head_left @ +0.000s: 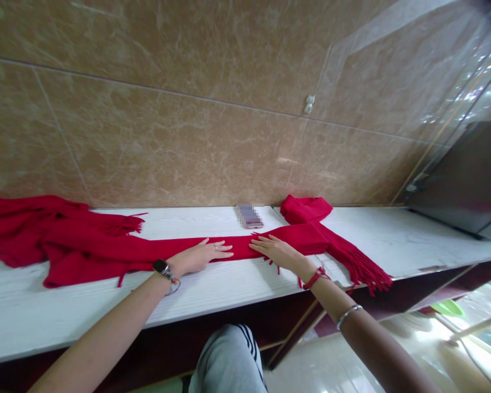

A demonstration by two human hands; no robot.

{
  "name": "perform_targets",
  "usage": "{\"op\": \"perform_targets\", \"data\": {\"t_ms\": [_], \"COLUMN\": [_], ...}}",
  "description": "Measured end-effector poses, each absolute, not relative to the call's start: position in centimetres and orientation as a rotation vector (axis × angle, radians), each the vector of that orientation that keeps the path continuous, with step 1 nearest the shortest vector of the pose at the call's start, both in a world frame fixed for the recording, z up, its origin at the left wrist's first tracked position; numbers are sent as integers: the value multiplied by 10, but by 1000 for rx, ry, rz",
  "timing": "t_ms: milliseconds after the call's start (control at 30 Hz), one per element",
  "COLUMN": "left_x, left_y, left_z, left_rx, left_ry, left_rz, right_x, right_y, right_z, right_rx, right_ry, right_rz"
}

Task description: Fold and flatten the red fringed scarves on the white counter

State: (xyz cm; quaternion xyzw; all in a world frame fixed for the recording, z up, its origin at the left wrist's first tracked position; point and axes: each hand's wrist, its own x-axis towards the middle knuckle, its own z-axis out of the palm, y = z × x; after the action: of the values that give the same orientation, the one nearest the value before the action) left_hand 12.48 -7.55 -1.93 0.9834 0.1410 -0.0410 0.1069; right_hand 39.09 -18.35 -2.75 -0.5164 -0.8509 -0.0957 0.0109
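Observation:
A long red scarf (241,247) lies as a narrow flat strip along the white table. My left hand (200,255) rests on the strip, palm down with fingers spread. Just to its right, my right hand (277,251) presses flat on the same strip, fingers stretched out. Fringe from the scarf hangs over the front edge at the right, and a bunched red fold (306,208) sits behind it. More red fabric with fringe (57,229) is heaped loosely at the left; whether it is a separate scarf I cannot tell.
A phone (250,216) lies on the white table (204,221) behind the scarf. Brown marbled wall tiles (188,147) rise along the back edge. A dark grey box-like appliance (462,180) stands at the right end. My knee (229,360) is below the front edge.

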Motion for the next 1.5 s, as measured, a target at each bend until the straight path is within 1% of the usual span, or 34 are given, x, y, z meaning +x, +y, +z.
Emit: {"op": "perform_targets", "data": {"t_ms": [67, 167, 267, 400, 500, 600, 767, 1067, 1133, 1200, 1267, 1333, 1500], "left_x": [124, 124, 123, 124, 125, 125, 127, 125, 125, 128, 132, 136, 141], "left_y": [-79, -83, -84, -84, -86, -91, -98, -94, -91, -88, -87, -88, -92], "left_z": [-15, -9, -5, -8, -11, -11, -8, -14, -19, -25, -31, -35, -33], "left_rx": [2867, 2785, 2717, 2693, 2682, 2674, 2675, 2715, 2755, 2824, 2876, 2901, 2906], "left_ry": [421, 425, 414, 460, 665, 862, 999, 960, 937, 936, 946, 937, 921], "left_rz": [-120, -157, -195, -209, -221, -276, -336, -326, -268, -120, 70, 156, -36], "right_x": [386, 372, 352, 329, 322, 322, 323, 318, 316, 314, 314, 314, 318], "right_y": [-185, -180, -169, -160, -163, -167, -168, -170, -171, -171, -170, -168, -164], "right_z": [-21, -15, -21, -42, -54, -57, -57, -57, -55, -54, -55, -57, -62], "right_rx": [-1660, -1795, -1867, -1858, -1865, -1888, -1895, -1879, -1831, -1741, -1695, -1713, -1739], "right_ry": [-2660, -2629, -2492, -2260, -2224, -2209, -2193, -2122, -2100, -2117, -2155, -2184, -2224], "right_rz": [-222, -20, 103, -2, -57, -89, -139, -234, -292, -322, -267, -169, -87]}}
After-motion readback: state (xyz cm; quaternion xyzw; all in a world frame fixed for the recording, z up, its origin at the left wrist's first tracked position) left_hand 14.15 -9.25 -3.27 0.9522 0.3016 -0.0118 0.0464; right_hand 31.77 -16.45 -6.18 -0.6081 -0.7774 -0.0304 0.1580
